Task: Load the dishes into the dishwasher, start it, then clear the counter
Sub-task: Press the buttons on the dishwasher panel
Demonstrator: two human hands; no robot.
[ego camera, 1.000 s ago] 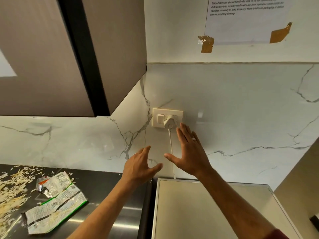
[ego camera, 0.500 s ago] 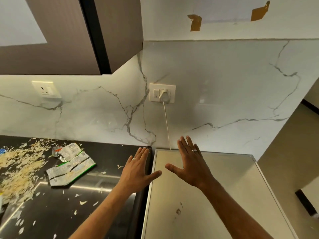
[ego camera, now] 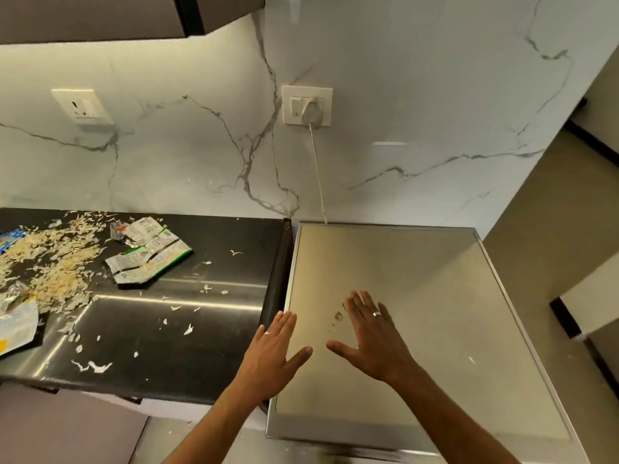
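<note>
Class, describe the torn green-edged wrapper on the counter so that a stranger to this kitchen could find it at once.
Start at the black counter left of the steel appliance top. Near the marble wall, right of the spilled flakes, lies the green-edged wrapper. Unlike the smaller silver wrapper behind it, it is flattened, printed, with a green border.

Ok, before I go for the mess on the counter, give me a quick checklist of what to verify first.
1. Left hand free: ok, open, holding nothing.
2. Right hand free: ok, open above the steel top.
3. Plug seated in the wall socket: ok; switch position cannot tell.
4. Dishwasher running: cannot tell, no panel in view.
5. Counter cleared: not ok, torn wrappers and scattered flakes remain.
6. Bin for the waste: cannot tell, none in view.
</note>
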